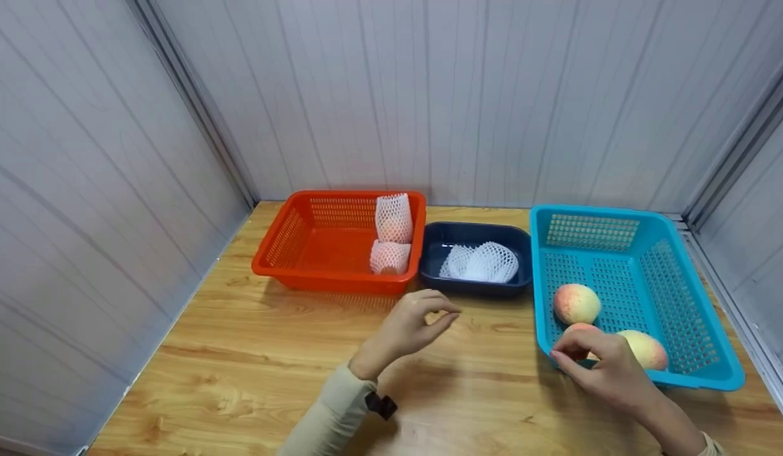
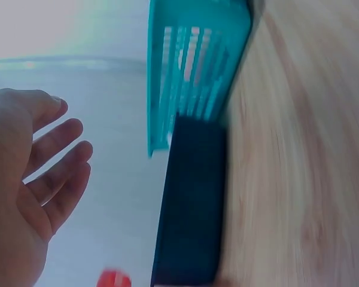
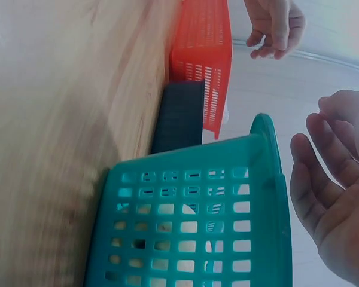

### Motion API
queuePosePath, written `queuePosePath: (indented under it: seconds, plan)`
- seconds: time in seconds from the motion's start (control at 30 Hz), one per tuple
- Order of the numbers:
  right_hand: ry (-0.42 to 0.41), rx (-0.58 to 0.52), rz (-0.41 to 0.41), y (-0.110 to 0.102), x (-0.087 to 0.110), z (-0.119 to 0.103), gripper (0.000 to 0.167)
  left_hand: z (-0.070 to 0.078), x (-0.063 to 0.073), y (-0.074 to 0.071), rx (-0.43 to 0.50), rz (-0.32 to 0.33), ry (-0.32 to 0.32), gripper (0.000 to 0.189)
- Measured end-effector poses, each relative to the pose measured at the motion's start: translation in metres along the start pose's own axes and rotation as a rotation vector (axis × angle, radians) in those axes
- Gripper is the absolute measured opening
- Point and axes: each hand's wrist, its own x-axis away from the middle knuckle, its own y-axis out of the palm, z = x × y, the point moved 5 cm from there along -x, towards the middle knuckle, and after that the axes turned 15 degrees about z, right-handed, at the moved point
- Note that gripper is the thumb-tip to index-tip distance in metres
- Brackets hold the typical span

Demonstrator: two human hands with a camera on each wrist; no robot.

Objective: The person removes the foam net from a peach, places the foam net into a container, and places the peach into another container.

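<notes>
My left hand (image 1: 409,326) hovers over the table in front of the dark blue tray (image 1: 476,290), fingers loosely bent with nothing between them. Over the near left rim of the blue basket (image 1: 701,316) hangs my right hand (image 1: 609,373), its fingers relaxed and holding nothing. Inside that basket lie a peach (image 1: 576,304), a second peach (image 1: 646,349) and a third, partly hidden behind the right hand. White foam net sleeves (image 1: 486,263) lie in the dark blue tray. Two net-wrapped peaches (image 1: 392,221) rest along the right side of the red basket (image 1: 340,282).
The wooden table (image 1: 239,354) carries all three containers in a row near the back wall (image 1: 397,95). The tray stands between the two baskets, close against both. Panel walls enclose the table at left and right.
</notes>
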Motion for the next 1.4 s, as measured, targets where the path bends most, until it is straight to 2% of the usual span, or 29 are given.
queuePosePath:
  seconds: [0.17, 0.3, 0.43, 0.67, 0.8, 1.0, 1.2, 1.4]
  plan:
    - [0.058, 0.005, -0.037, 0.003, 0.012, 0.019, 0.042, -0.013, 0.011, -0.032, -0.015, 0.06, -0.084, 0.009]
    - [0.087, -0.006, -0.05, 0.008, 0.013, 0.024, 0.038, -0.021, 0.015, -0.049, -0.019, 0.103, -0.144, 0.008]
    - [0.085, -0.004, -0.071, 0.017, 0.009, 0.019, 0.034, -0.028, 0.016, -0.06, -0.032, 0.132, -0.189, 0.008]
    - [0.113, -0.084, -0.142, 0.04, 0.002, 0.002, 0.03, -0.04, 0.014, -0.08, -0.048, 0.171, -0.277, 0.008]
    - [0.052, -0.108, -0.147, 0.058, -0.009, -0.011, 0.032, -0.052, 0.006, -0.091, -0.066, 0.214, -0.33, 0.005]
    - [-0.058, -0.172, -0.159, 0.093, -0.025, -0.026, 0.032, -0.068, -0.005, -0.103, -0.212, 0.208, -0.401, 0.006]
    - [-0.053, -0.194, -0.164, 0.133, -0.036, -0.02, 0.021, -0.088, -0.009, -0.112, -0.341, 0.197, -0.561, 0.01]
    - [-0.021, -0.105, -0.134, 0.164, -0.048, 0.004, 0.014, -0.118, -0.019, -0.105, -0.38, 0.128, -0.821, 0.018]
